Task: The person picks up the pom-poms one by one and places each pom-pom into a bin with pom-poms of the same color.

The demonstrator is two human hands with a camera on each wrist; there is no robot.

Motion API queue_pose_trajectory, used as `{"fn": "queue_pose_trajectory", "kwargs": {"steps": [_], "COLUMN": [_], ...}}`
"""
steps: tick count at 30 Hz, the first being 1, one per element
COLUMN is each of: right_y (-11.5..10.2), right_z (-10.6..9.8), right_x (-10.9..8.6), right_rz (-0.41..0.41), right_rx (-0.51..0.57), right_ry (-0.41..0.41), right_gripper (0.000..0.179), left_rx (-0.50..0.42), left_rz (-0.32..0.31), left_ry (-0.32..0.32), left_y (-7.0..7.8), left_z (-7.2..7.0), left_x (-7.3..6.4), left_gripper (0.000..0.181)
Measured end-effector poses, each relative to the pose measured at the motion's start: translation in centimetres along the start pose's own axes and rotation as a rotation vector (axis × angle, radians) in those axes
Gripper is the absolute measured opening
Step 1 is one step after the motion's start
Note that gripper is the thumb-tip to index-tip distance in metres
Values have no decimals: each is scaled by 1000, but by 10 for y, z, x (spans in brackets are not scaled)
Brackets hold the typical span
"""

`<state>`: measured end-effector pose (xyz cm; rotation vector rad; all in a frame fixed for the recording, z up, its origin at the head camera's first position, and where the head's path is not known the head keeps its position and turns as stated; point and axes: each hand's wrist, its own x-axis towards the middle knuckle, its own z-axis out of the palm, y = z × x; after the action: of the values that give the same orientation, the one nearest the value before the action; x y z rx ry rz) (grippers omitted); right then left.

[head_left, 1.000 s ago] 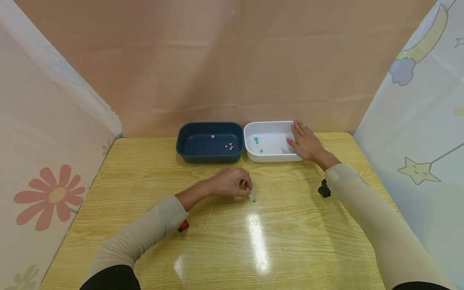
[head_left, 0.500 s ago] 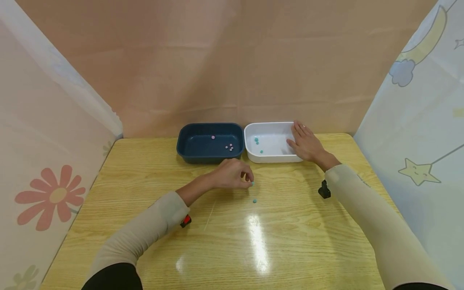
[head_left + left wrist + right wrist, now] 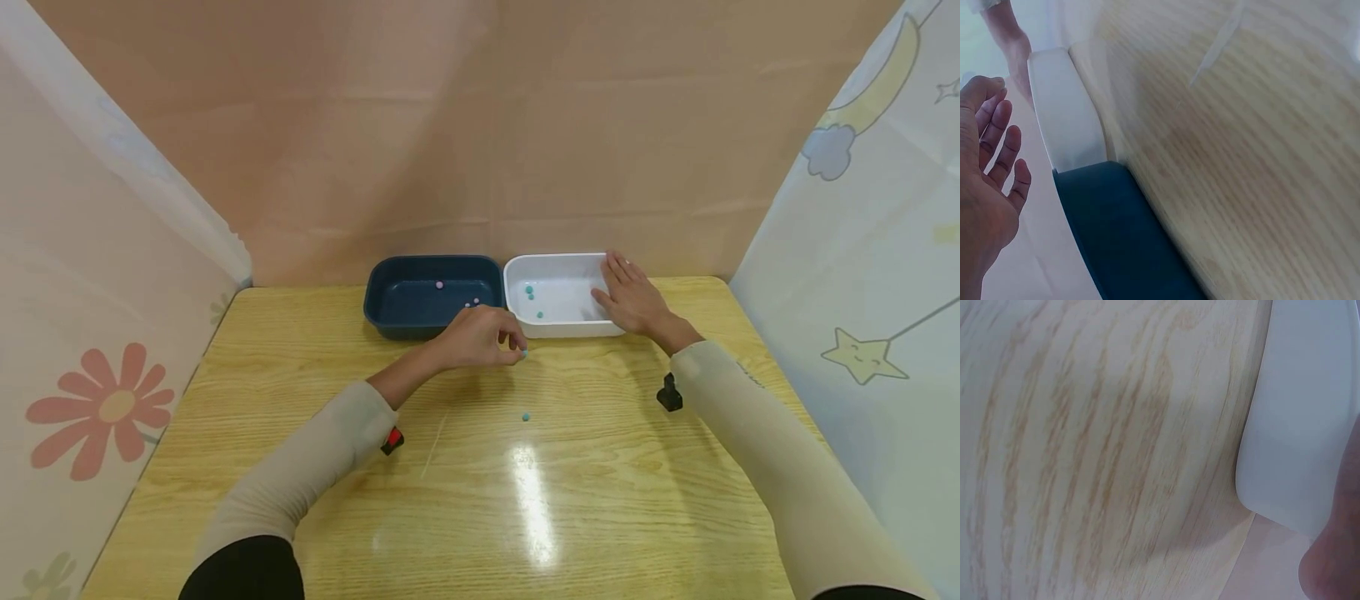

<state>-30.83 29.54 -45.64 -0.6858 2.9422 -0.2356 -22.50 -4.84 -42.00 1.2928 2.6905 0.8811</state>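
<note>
Between thumb and forefinger my left hand [image 3: 483, 336] pinches a small teal bead [image 3: 524, 354], held above the table just in front of the two trays. A second teal bead [image 3: 526, 417] lies on the wood nearer to me. My right hand [image 3: 632, 298] rests with straight fingers on the right end of the white tray [image 3: 566, 328]. Inside that tray, at its left, sit several teal beads [image 3: 529, 290]. The dark blue tray [image 3: 405, 330] adjoins it on the left and holds several pink beads [image 3: 439, 285], some partly hidden by my left hand.
Both trays stand at the back edge of the wooden table [image 3: 600, 483], before a tan backdrop [image 3: 450, 125]. Printed cloth panels flank the table on the left [image 3: 90, 275] and the right [image 3: 900, 275]. A black wrist device [image 3: 670, 393] hangs under my right forearm.
My left hand has lifted the pinched bead off the table and carried it away from me toward the trays, now covering the blue tray's front corner. The right hand stays put.
</note>
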Motion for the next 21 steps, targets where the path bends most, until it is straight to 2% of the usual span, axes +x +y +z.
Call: {"fn": "queue_pose_trajectory", "kwargs": {"steps": [8, 21], "right_y": [1, 0], "right_z": [0, 0], "right_x": [0, 0], "right_rz": [-1, -12], "right_rx": [-1, 14], "right_ry": [-5, 16], "right_gripper": [75, 75], "left_rx": [-5, 27], "left_rz": [-69, -117], "left_ry": [24, 129], "left_y": [-7, -24], "left_z": [-6, -9], "left_x": [9, 28], "left_gripper": [5, 6]}}
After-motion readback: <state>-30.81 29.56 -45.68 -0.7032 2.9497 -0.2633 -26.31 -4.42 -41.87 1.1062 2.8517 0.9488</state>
